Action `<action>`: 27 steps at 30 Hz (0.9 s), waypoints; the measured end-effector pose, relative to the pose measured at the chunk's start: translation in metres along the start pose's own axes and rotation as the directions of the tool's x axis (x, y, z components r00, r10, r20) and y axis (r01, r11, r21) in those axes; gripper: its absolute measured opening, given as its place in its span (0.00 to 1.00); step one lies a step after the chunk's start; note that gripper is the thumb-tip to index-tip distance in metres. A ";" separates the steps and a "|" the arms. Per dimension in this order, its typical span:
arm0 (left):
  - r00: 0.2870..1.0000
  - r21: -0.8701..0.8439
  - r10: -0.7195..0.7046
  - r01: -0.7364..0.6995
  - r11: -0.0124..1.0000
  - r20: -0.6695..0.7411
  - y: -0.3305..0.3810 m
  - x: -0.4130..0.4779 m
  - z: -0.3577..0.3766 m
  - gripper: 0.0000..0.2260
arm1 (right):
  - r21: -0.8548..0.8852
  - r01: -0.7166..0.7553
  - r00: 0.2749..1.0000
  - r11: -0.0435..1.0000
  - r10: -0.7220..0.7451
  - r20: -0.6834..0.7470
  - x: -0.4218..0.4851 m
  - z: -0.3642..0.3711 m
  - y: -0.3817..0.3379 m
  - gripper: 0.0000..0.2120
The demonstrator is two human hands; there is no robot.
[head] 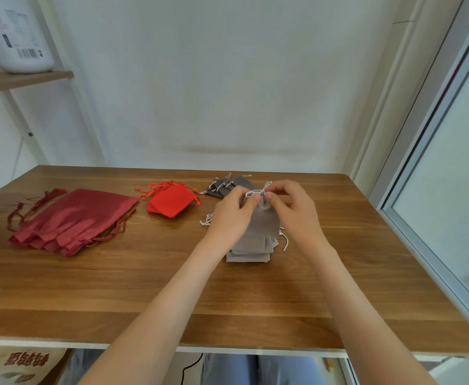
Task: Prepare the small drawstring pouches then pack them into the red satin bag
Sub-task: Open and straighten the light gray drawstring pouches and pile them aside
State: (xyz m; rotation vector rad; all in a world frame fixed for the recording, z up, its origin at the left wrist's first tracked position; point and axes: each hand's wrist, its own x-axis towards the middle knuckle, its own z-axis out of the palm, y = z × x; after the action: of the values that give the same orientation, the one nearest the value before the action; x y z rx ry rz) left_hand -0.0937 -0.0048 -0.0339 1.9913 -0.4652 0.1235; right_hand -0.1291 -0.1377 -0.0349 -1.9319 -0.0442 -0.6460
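Note:
A small grey drawstring pouch (263, 223) is held up over the table at centre right. My left hand (232, 215) and my right hand (293, 209) both pinch its white drawstring (255, 193) at the gathered neck. Beneath it lies a stack of flat grey pouches (248, 255). More grey pouches (223, 186) lie behind my hands. A pile of small bright red pouches (169, 201) sits left of them. Dark red satin bags (72, 220) lie spread at the left, cords trailing.
The wooden table (144, 287) ends at a white wall behind. A window frame (427, 218) runs along the right edge. A shelf (25, 79) with a white container (16, 37) hangs at upper left. A printed bag (19, 365) shows below the table front.

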 end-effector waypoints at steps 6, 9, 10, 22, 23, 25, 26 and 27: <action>0.999 0.037 -0.043 0.043 0.998 -0.006 -0.003 0.001 0.004 0.08 | -0.153 -0.013 1.000 0.988 0.010 -0.018 0.002 0.000 0.003 0.04; 0.998 0.050 -0.055 0.055 0.997 -0.010 -0.002 0.000 0.006 0.08 | -0.152 -0.047 0.999 0.987 0.042 -0.031 0.002 -0.001 0.004 0.06; 0.998 0.056 -0.062 0.062 0.996 -0.013 -0.002 0.000 0.006 0.08 | -0.130 -0.063 0.997 0.990 0.059 -0.040 0.002 -0.001 0.004 0.07; 0.998 0.010 -0.012 0.012 1.000 0.065 -0.002 0.001 0.005 0.08 | 0.077 -0.085 0.996 0.993 0.082 0.045 0.009 -0.021 0.000 0.12; 0.995 -0.002 0.014 -0.014 1.000 0.097 -0.003 0.001 0.004 0.06 | 0.084 -0.094 0.993 0.992 0.088 0.076 0.011 -0.024 0.000 0.13; 0.990 -0.061 0.087 -0.081 0.995 0.115 -0.004 -0.001 0.002 0.04 | 0.072 -0.122 0.974 0.990 0.106 0.198 0.013 -0.030 0.000 0.16; 0.986 -0.087 0.126 -0.117 0.989 0.112 -0.005 -0.002 0.002 0.05 | 0.057 -0.138 0.956 0.989 0.117 0.269 0.014 -0.031 0.001 0.16; 0.981 -0.095 0.158 -0.148 0.984 0.109 -0.005 -0.003 0.001 0.06 | 0.045 -0.152 0.935 0.987 0.129 0.330 0.014 -0.031 0.002 0.17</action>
State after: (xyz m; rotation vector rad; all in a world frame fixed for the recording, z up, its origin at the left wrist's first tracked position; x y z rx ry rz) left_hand -0.0947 -0.0030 -0.0401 1.8829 -0.6883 0.0820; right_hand -0.1295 -0.1687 -0.0208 -1.9357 -0.1337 -0.2215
